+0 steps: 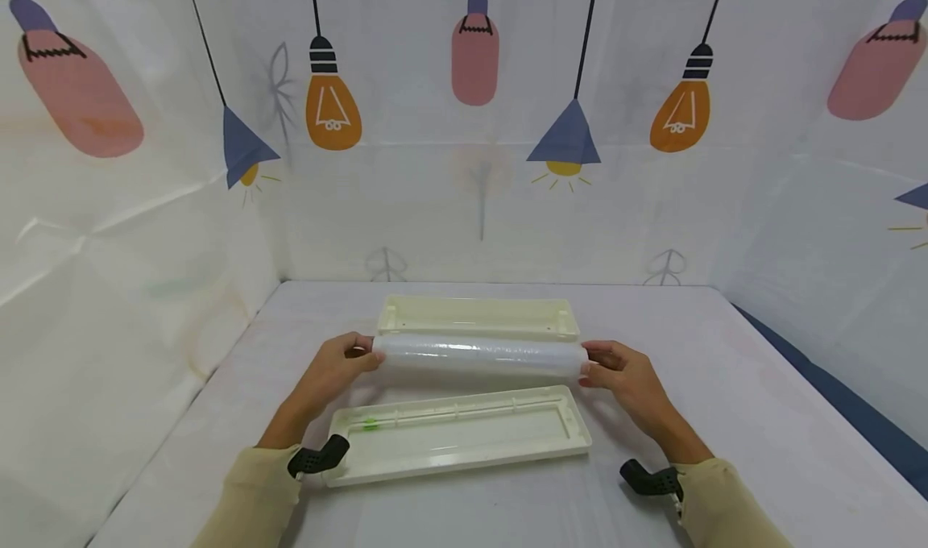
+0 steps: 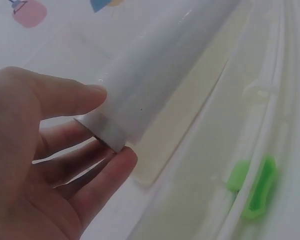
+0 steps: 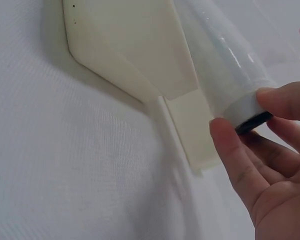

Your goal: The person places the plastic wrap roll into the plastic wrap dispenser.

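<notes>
A roll of clear plastic wrap (image 1: 478, 356) lies crosswise between my two hands in the head view. My left hand (image 1: 326, 380) holds its left end, with thumb above and fingers around the tube's end in the left wrist view. At the other end my right hand (image 1: 632, 383) grips the tube, and its dark hollow core opening (image 3: 254, 122) shows in the right wrist view. Behind the roll stands a long cream box half (image 1: 478, 310). In front lies a second cream piece (image 1: 464, 447), a shallow tray carrying a rail and a green slider (image 2: 262, 187).
All of this is on a white-covered table (image 1: 464, 516). White sheeting (image 1: 428, 201) printed with lamps hangs behind and on both sides. A dark blue strip (image 1: 834, 387) runs along the right edge. Each wrist carries a black camera mount (image 1: 319, 456).
</notes>
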`<state>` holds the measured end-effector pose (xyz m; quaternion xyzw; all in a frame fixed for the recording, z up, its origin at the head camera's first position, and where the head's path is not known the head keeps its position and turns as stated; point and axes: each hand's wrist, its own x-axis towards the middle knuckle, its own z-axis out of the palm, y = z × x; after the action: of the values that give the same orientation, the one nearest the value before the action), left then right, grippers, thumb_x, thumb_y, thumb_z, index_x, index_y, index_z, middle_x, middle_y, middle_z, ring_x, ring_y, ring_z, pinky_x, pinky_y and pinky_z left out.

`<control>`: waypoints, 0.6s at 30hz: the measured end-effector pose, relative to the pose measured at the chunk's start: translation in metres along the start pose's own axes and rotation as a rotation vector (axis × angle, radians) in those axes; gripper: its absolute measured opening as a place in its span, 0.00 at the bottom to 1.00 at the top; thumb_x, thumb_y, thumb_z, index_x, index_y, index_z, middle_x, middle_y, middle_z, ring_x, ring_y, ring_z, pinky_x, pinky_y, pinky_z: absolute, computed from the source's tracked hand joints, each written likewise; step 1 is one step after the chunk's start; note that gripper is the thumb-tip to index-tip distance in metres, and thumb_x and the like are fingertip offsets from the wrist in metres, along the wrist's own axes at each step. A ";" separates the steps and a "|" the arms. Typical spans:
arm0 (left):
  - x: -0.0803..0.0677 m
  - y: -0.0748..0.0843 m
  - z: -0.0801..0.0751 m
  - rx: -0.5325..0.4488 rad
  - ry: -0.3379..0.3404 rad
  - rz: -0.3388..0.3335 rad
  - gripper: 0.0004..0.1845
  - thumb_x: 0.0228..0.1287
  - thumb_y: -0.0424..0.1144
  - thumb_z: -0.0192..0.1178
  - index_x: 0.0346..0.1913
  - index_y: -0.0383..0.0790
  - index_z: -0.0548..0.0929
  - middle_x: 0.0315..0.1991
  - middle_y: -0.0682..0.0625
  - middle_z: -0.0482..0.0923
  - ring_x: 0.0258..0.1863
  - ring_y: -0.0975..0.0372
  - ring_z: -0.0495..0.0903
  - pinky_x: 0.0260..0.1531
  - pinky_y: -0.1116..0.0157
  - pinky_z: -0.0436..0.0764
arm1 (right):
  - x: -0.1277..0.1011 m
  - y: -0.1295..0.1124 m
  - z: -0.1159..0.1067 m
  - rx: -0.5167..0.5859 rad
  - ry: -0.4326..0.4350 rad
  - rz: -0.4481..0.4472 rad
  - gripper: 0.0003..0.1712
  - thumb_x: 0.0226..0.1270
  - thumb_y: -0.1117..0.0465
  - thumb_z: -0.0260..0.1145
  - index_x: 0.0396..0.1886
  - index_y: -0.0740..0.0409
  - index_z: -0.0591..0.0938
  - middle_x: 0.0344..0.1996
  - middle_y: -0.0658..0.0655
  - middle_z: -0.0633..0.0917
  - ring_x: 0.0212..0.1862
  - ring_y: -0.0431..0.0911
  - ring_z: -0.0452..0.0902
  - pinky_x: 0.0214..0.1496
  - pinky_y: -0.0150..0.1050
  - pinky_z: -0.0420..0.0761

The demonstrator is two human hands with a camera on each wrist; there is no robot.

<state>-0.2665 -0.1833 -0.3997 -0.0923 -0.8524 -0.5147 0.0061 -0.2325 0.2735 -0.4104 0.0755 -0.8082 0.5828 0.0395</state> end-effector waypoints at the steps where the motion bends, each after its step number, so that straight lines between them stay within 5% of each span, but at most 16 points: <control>1: 0.000 0.001 0.000 -0.007 0.014 -0.004 0.15 0.66 0.43 0.66 0.46 0.34 0.82 0.46 0.45 0.83 0.47 0.56 0.81 0.48 0.59 0.77 | 0.000 0.000 0.000 0.010 0.004 -0.001 0.28 0.70 0.58 0.69 0.62 0.68 0.74 0.60 0.69 0.79 0.47 0.53 0.85 0.48 0.41 0.85; 10: 0.000 0.004 0.005 -0.076 0.072 0.001 0.16 0.66 0.42 0.68 0.47 0.32 0.83 0.59 0.40 0.79 0.53 0.53 0.80 0.52 0.58 0.77 | -0.002 0.001 0.001 0.056 0.002 -0.040 0.27 0.71 0.61 0.68 0.63 0.69 0.75 0.59 0.70 0.78 0.48 0.51 0.85 0.50 0.39 0.84; 18: 0.007 0.009 0.006 -0.106 0.115 0.043 0.15 0.67 0.41 0.67 0.47 0.30 0.82 0.65 0.39 0.74 0.56 0.51 0.79 0.48 0.68 0.78 | 0.008 -0.005 -0.003 0.067 0.003 -0.084 0.26 0.72 0.58 0.67 0.62 0.71 0.76 0.57 0.69 0.80 0.47 0.49 0.85 0.49 0.39 0.84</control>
<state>-0.2716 -0.1732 -0.3938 -0.0811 -0.8199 -0.5634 0.0612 -0.2397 0.2742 -0.4036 0.1099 -0.7844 0.6072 0.0626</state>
